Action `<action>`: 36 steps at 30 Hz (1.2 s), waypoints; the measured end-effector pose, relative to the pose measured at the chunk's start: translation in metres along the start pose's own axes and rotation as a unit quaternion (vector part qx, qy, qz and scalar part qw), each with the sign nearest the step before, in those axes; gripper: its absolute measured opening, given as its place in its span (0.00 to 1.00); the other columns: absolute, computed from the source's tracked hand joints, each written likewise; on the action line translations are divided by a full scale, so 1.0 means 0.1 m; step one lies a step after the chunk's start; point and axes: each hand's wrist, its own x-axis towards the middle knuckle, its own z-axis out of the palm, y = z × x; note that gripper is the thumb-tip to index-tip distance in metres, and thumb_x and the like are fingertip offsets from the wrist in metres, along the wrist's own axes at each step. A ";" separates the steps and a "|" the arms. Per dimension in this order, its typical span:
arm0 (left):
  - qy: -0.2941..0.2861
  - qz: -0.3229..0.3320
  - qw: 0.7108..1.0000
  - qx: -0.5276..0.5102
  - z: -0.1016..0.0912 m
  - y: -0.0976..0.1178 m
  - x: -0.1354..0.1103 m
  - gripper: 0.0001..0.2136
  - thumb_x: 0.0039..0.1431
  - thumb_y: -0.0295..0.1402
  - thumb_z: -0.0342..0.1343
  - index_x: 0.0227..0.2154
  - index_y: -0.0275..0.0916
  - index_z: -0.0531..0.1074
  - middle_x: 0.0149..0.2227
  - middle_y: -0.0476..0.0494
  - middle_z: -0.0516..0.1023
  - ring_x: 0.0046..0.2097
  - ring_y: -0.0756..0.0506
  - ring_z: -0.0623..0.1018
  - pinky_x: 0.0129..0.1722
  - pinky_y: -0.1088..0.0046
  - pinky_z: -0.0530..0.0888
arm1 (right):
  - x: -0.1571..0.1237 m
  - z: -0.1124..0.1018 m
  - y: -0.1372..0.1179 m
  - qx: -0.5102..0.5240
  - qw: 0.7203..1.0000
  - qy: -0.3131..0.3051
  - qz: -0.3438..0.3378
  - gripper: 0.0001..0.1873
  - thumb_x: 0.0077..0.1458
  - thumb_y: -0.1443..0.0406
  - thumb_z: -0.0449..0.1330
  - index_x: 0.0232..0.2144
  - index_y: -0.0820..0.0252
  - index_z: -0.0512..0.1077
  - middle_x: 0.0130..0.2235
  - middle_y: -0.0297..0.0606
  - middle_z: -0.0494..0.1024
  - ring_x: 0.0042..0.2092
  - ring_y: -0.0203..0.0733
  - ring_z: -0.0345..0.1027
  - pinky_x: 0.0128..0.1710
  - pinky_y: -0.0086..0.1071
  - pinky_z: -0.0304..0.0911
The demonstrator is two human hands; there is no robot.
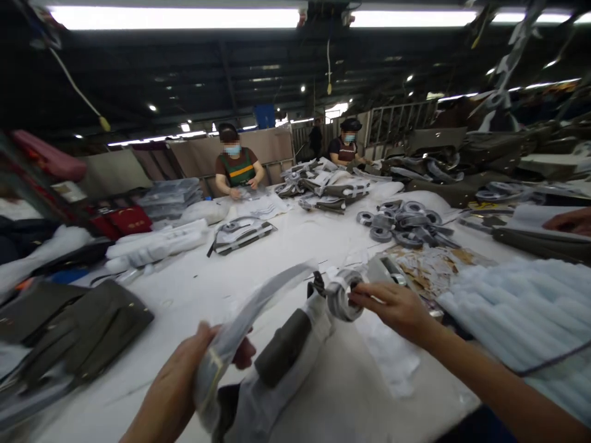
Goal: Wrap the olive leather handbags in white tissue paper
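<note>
Under the fingers of my left hand (187, 360) runs a bag strap (258, 307), sheathed in pale translucent wrap and arching up toward the middle. My right hand (397, 304) pinches a coiled strap (340, 298), wound into a grey and white roll, by its right side. Between my hands lies a bag (284, 347), covered in white wrapping with a dark olive part exposed. A dark loop with a buckle-like end (316, 283) stands up at its far end, beside the coil. The bag's lower part runs out of the frame.
Several coiled straps (409, 221) are heaped further back on the white table (184, 320). A wrapped bag (242, 234) lies left of centre. Olive bags (78, 326) sit at left; white padded rolls (521, 314) at right. Two masked co-workers are across the table; another person's hand (570, 221) shows at right.
</note>
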 end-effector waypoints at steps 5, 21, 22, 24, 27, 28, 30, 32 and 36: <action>-0.201 -0.044 0.977 -0.062 -0.12 0.19 0.07 0.29 0.64 0.56 0.45 0.40 0.34 0.80 0.43 0.36 0.82 0.44 0.37 0.80 0.46 0.61 0.76 | 0.25 -0.04 -0.79 0.039 0.988 0.016 -0.148 0.21 0.66 0.71 0.53 0.57 0.50 0.71 0.49 0.35 0.81 0.43 0.41 0.75 0.43 0.35 0.72; -0.176 -0.052 0.982 0.038 -0.19 0.48 -0.01 0.26 0.57 0.58 0.53 0.38 0.39 0.80 0.41 0.43 0.83 0.51 0.36 0.76 0.57 0.61 0.68 | 1.06 0.10 -1.36 -0.055 0.981 0.139 -0.122 0.09 0.64 0.69 0.57 0.43 0.60 0.77 0.46 0.36 0.81 0.38 0.40 0.69 0.34 0.37 0.61; -0.176 -0.050 0.982 0.040 -0.18 0.49 -0.01 0.25 0.57 0.57 0.54 0.40 0.39 0.80 0.43 0.43 0.83 0.53 0.35 0.75 0.59 0.60 0.67 | 1.06 0.09 -1.36 -0.060 0.981 0.142 -0.119 0.08 0.65 0.68 0.57 0.42 0.59 0.77 0.45 0.34 0.81 0.37 0.39 0.68 0.33 0.37 0.60; -0.193 -0.060 0.979 0.023 -0.17 0.50 -0.02 0.24 0.57 0.55 0.55 0.43 0.40 0.79 0.47 0.42 0.82 0.55 0.35 0.74 0.61 0.59 0.65 | 1.08 0.10 -1.37 -0.074 0.978 0.156 -0.116 0.08 0.65 0.66 0.57 0.41 0.56 0.78 0.45 0.32 0.81 0.37 0.38 0.68 0.33 0.36 0.59; -0.224 -0.102 0.969 -0.011 -0.15 0.53 0.01 0.24 0.56 0.53 0.58 0.46 0.40 0.78 0.48 0.42 0.81 0.56 0.35 0.75 0.62 0.58 0.66 | 1.09 0.15 -1.34 -0.093 0.975 0.170 -0.112 0.09 0.66 0.65 0.56 0.40 0.54 0.78 0.46 0.30 0.81 0.36 0.37 0.68 0.34 0.35 0.60; -0.227 -0.118 0.967 -0.019 -0.15 0.54 0.01 0.24 0.56 0.53 0.59 0.46 0.40 0.78 0.48 0.42 0.81 0.55 0.35 0.75 0.62 0.59 0.67 | 1.09 0.17 -1.33 -0.095 0.975 0.168 -0.114 0.09 0.66 0.65 0.56 0.41 0.54 0.78 0.46 0.29 0.81 0.37 0.36 0.68 0.34 0.34 0.60; -0.220 -0.140 0.965 -0.031 -0.13 0.56 0.01 0.24 0.53 0.52 0.61 0.46 0.40 0.78 0.48 0.43 0.81 0.55 0.36 0.76 0.61 0.62 0.69 | 1.05 0.20 -1.30 -0.088 0.977 0.148 -0.129 0.10 0.67 0.66 0.55 0.45 0.54 0.77 0.49 0.31 0.80 0.38 0.35 0.69 0.36 0.33 0.62; -0.189 -0.149 0.970 -0.029 -0.12 0.56 0.00 0.24 0.51 0.53 0.63 0.45 0.41 0.78 0.48 0.44 0.81 0.55 0.37 0.76 0.60 0.65 0.71 | 0.96 0.21 -1.27 -0.065 0.980 0.117 -0.145 0.13 0.67 0.67 0.55 0.50 0.55 0.75 0.54 0.34 0.77 0.42 0.35 0.71 0.39 0.31 0.65; -0.104 -0.129 0.986 0.013 -0.08 0.52 0.00 0.26 0.47 0.54 0.65 0.46 0.44 0.77 0.48 0.49 0.81 0.56 0.37 0.75 0.58 0.61 0.73 | 0.53 0.14 -1.17 0.025 0.989 0.095 -0.107 0.16 0.66 0.70 0.54 0.53 0.57 0.72 0.56 0.38 0.76 0.47 0.34 0.73 0.46 0.29 0.68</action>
